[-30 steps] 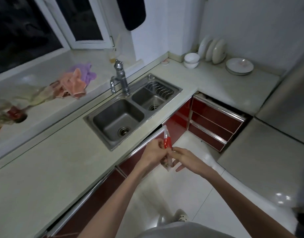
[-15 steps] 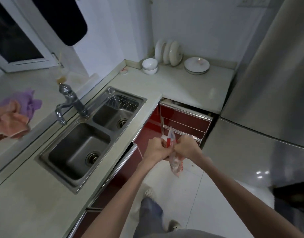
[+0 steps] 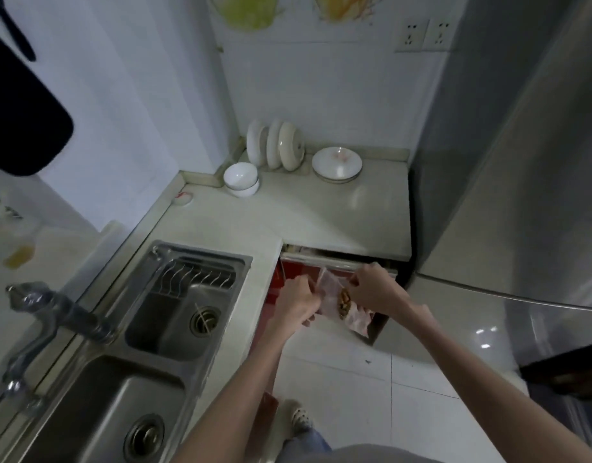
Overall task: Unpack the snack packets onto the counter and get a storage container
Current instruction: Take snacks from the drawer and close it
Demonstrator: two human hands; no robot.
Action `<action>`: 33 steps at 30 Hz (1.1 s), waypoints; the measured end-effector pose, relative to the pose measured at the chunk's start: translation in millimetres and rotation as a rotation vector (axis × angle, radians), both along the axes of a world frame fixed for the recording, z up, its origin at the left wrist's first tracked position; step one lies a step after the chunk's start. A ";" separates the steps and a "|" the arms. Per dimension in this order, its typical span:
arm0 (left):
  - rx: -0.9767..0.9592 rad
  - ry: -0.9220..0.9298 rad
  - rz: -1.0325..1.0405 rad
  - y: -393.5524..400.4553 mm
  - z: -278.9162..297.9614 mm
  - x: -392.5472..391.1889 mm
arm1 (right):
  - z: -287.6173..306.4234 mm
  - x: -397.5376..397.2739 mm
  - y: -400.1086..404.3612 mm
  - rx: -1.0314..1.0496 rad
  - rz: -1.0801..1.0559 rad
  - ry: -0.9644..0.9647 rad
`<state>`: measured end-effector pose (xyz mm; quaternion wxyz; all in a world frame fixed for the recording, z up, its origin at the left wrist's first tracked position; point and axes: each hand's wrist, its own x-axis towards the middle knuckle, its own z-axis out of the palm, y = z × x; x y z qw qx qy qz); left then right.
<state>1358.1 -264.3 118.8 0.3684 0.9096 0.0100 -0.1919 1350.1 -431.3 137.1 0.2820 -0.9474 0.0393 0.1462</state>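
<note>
At frame centre, the left hand (image 3: 296, 300) and right hand (image 3: 375, 290) both pinch a clear snack packet (image 3: 343, 304) holding brown pieces.

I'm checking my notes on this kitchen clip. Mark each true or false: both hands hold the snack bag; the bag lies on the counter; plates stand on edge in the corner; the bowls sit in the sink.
1. Both the left hand and the right hand hold the bag. True.
2. The bag lies on the counter. False: it is held in the air, over the floor.
3. Plates stand on edge in the corner. True.
4. The bowls sit in the sink. False: they are on the counter.
</note>
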 end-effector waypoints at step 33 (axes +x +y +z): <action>0.268 -0.061 -0.185 -54.8 23.3 324.8 | -0.1 278.7 -81.0 -0.122 -0.257 0.017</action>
